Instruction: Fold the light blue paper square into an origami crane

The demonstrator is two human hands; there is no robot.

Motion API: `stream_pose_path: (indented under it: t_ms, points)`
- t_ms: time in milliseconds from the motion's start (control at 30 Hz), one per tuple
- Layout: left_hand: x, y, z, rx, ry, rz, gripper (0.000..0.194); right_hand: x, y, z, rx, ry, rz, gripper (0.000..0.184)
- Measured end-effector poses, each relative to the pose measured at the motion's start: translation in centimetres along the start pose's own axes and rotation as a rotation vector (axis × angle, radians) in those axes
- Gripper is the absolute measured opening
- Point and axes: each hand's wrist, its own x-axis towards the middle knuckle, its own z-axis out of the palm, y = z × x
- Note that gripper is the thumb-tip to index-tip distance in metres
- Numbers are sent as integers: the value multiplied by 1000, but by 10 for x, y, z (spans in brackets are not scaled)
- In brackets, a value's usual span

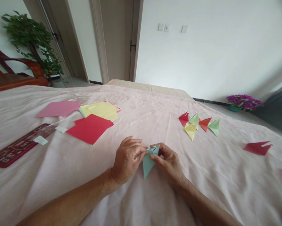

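Between my two hands is a light blue folded paper (148, 164), a pointed shape whose long tip hangs down toward me. My left hand (130, 158) pinches its upper left edge between thumb and fingers. On the other side my right hand (168, 160) grips it, thumb on the front face and fingers behind. A small dark slit or gap shows near the paper's top. The fingers hide part of the upper folds.
Left on the pink cloth (89, 175) lie red sheets (90, 128), yellow sheets (104, 110), pink sheets (58, 109) and a dark red phone-like case (18, 146). Several folded papers, one yellow (191, 130), sit at right, with a separate red one (257, 148) farther over.
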Motion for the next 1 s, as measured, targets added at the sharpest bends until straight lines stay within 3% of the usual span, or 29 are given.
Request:
stream_pose_path:
  t_ms: [133,267,467,600,867,1000]
  points:
    - [-1,-5,1,11,24,-9,8,2,1,-4,-117,-8,-16,17]
    - [-1,-10,1,47,20,-20,22,8,0,-15,-59,24,-86,20]
    - [-1,-21,2,123,15,-86,26,14,-19,-49,121,4,91,20]
    - [-4,-28,5,149,-47,-117,28,12,-22,-102,48,44,158,23]
    - [-11,-44,19,129,-143,-137,25,8,28,-256,-225,467,168,36]
    - [-11,-47,21,121,-151,-160,26,21,59,-291,-250,501,153,39]
